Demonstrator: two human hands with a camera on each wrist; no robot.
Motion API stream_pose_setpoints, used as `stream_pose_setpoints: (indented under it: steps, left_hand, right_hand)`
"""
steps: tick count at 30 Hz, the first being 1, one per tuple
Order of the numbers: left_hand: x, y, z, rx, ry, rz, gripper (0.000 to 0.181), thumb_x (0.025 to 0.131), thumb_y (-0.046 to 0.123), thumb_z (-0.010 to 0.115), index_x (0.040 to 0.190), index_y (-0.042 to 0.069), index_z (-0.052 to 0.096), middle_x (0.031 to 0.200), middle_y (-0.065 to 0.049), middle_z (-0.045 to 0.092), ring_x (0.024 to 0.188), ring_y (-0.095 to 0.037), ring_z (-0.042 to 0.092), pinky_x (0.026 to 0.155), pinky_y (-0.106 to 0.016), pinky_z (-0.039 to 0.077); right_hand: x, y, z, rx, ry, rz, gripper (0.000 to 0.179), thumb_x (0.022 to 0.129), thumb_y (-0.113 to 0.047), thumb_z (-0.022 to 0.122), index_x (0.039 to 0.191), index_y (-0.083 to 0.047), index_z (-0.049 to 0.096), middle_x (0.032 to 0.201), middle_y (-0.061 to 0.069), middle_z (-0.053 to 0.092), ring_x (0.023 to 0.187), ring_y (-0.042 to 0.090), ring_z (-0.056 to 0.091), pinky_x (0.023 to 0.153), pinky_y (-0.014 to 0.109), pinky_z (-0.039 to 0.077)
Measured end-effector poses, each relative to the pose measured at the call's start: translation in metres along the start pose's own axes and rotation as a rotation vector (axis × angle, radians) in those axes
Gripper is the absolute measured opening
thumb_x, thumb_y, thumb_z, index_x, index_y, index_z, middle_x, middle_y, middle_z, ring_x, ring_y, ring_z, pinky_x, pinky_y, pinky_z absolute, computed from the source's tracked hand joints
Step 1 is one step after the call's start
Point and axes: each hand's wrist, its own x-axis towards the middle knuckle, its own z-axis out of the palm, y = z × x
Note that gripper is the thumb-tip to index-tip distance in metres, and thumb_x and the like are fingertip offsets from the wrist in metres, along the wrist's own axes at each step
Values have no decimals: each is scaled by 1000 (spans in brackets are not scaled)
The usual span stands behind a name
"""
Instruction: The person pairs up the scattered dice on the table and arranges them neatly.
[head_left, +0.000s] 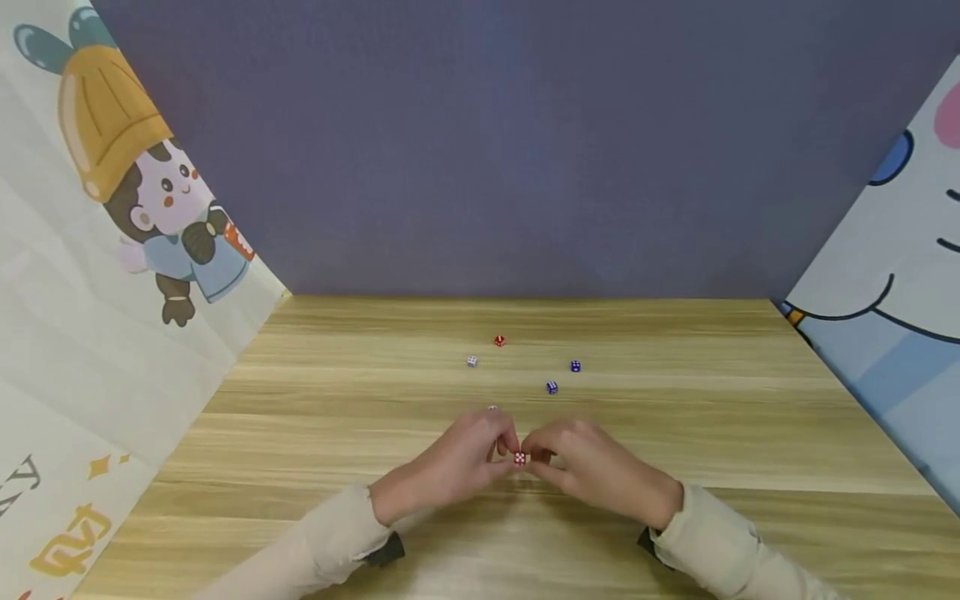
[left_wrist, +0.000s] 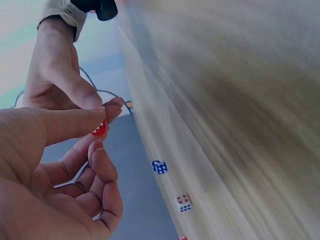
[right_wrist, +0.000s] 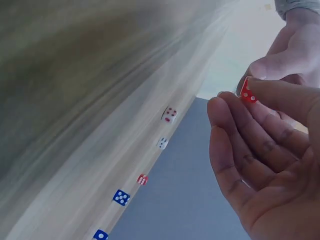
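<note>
A red die (head_left: 520,458) with white dots is held off the tabletop between the fingertips of both hands. My left hand (head_left: 465,458) pinches it from the left, its thumb over one face in the left wrist view. From the other side my right hand (head_left: 600,467) pinches the same die, and its thumb tip overlaps the die (right_wrist: 248,91) in the right wrist view. Just beyond the left knuckles, a white die (head_left: 492,408) is mostly hidden in the head view; its red dots show on the white die (right_wrist: 170,114) in the right wrist view.
Farther back on the wooden table (head_left: 337,375) lie a second red die (head_left: 499,340), another white die (head_left: 472,361) and two blue dice, one blue die (head_left: 552,387) nearer than the other blue die (head_left: 575,366). A dark panel (head_left: 480,167) stands along the back edge.
</note>
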Motion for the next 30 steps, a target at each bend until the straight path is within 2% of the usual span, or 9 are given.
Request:
stream_pose_setpoints:
  steps: [5,7,12,14,16,22,27,30]
  left_hand:
    - [-10,9,5,0,-19,-9,15,83,8,79,83,14,65,81,7,60,72,-8,56,63,-14,45]
    - [-14,9,7,-20,-34,-8,14,83,10,80,83,14,66,81,8,60,71,-5,55,63,-14,45]
    - [-20,0,12,-210,-109,-59,19,80,5,81,79,15,65,76,11,60,66,-1,53,58,-17,47]
    - [-20,-5,16,-291,-135,-84,20,78,2,81,78,14,65,74,11,60,64,0,53,57,-18,48]
    - [-20,-10,20,-329,-158,-96,20,78,3,82,78,14,66,72,12,60,63,1,54,57,-18,49]
    - [-18,-13,31,-280,-212,-85,18,79,6,82,78,13,66,68,14,58,61,4,52,58,-16,48]
    - [-19,-11,33,-209,-198,-112,22,77,8,84,75,16,64,66,15,55,61,4,50,58,-16,46]
    - [-19,-12,33,-202,-183,-126,23,77,9,84,74,17,63,66,15,55,61,4,50,58,-16,46]
  right_hand:
    - [-8,-7,5,19,-3,-32,11,86,-6,75,92,-16,73,83,-15,67,76,-6,58,67,18,53]
    - [-10,-10,7,64,-28,-18,9,87,-9,75,91,-17,73,82,-16,66,74,-6,57,66,17,51]
    - [-12,-11,14,204,-104,47,5,88,-13,75,88,-18,74,75,-18,62,67,-6,54,61,15,49]
    - [-13,-10,17,233,-124,65,6,88,-13,75,87,-18,73,73,-19,60,65,-6,53,59,16,48]
    - [-13,-9,21,245,-146,88,7,88,-14,75,85,-18,72,71,-19,59,64,-6,52,58,16,48]
    - [-15,-3,28,345,-232,197,8,88,-14,76,83,-18,71,69,-18,58,63,-6,52,56,18,48]
    - [-13,-1,30,390,-238,225,7,88,-12,75,85,-17,72,70,-16,60,65,-4,55,58,19,49]
    - [-12,-1,31,396,-236,231,9,88,-10,75,85,-18,72,71,-16,61,65,-4,55,59,19,50]
